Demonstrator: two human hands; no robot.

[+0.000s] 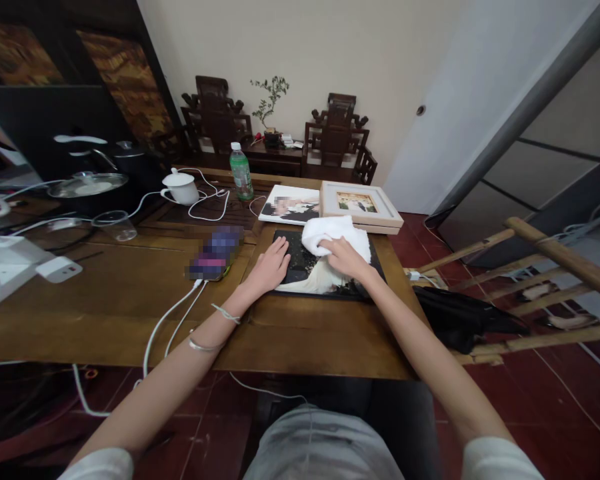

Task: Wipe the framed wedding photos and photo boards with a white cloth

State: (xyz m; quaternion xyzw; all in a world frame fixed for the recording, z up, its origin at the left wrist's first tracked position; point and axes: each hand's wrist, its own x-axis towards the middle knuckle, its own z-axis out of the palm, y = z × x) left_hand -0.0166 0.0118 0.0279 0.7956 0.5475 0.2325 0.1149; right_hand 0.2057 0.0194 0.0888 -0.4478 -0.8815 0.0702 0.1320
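Note:
A dark photo print (300, 263) lies flat on the wooden table (130, 300) in front of me. My left hand (270, 265) rests flat on its left edge, fingers stretched out. My right hand (345, 257) presses a crumpled white cloth (333, 233) onto the print's upper right part, fingers closed over the cloth. Just beyond lie a second unframed photo (290, 203) and a light wooden picture frame (360, 205).
A phone (215, 253) on a white cable lies left of the print. Farther back stand a green bottle (241, 172), a white lidded cup (180, 187) and a glass (116, 225). Bamboo chair rails (545, 253) and a black bag (455, 313) are on the right.

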